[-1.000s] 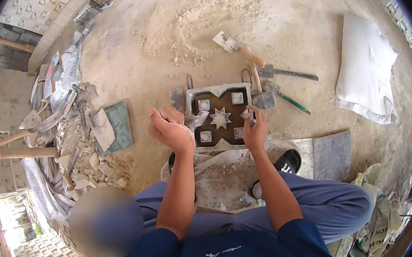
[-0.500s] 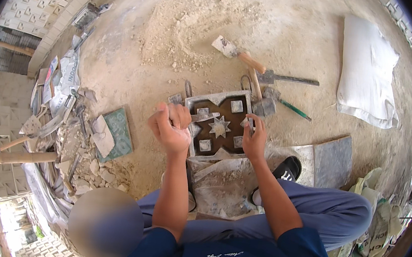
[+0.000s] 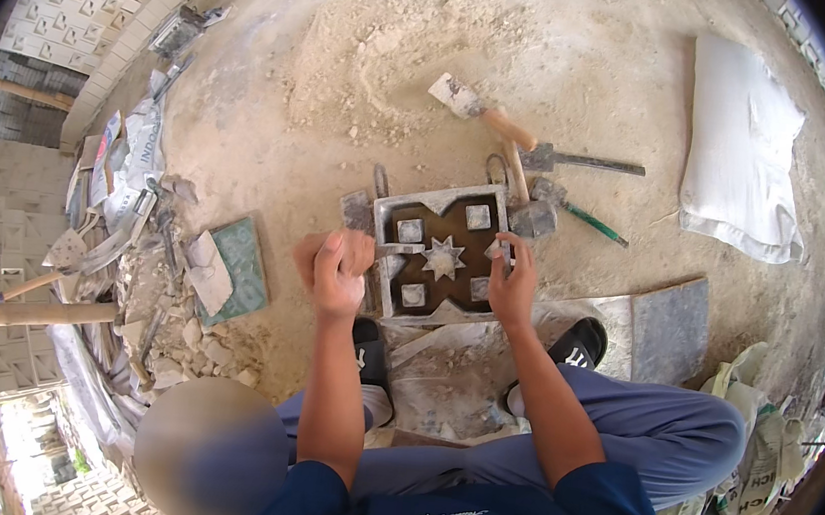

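Mold (image 3: 441, 200) sits mid-frame, likely for reach; left hand (image 3: 336, 265) fisted round blade (image 3: 399, 249), aimed over it; right hand (image 3: 514, 280) half-curled at rim (image 3: 506, 222), maybe steadying, grip unclear.

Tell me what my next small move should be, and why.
Perhaps run the flat blade inside the mould on its left: your left hand grips the blade, tip over that side, and your right hand is at the opposite side.
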Demonstrator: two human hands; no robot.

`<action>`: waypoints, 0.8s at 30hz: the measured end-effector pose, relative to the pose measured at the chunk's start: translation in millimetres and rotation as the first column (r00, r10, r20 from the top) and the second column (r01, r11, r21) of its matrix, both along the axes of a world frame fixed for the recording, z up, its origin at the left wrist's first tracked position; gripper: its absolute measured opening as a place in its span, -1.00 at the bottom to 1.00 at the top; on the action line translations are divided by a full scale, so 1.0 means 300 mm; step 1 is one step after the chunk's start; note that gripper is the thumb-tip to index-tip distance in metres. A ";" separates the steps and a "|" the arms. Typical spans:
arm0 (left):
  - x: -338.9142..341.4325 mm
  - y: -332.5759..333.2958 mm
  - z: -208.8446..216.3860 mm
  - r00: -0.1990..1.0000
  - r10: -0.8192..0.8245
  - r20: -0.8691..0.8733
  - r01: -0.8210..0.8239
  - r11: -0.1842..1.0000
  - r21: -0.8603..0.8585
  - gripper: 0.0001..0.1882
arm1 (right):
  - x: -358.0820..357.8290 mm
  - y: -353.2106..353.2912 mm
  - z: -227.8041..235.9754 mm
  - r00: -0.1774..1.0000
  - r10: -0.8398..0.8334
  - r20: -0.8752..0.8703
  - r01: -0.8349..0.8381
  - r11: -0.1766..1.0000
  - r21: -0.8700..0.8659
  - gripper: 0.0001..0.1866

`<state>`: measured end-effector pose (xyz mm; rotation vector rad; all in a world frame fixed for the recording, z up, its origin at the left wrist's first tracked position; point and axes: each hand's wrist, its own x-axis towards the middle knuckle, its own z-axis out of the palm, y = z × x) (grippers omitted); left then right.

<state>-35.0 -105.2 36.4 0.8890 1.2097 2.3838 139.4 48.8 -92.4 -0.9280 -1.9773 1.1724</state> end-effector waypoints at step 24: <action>0.004 0.035 -0.111 0.999 0.033 0.011 -0.031 0.990 -0.137 -0.47 | 0.010 -0.017 0.005 1.000 0.015 0.011 -0.015 0.999 0.038 -0.77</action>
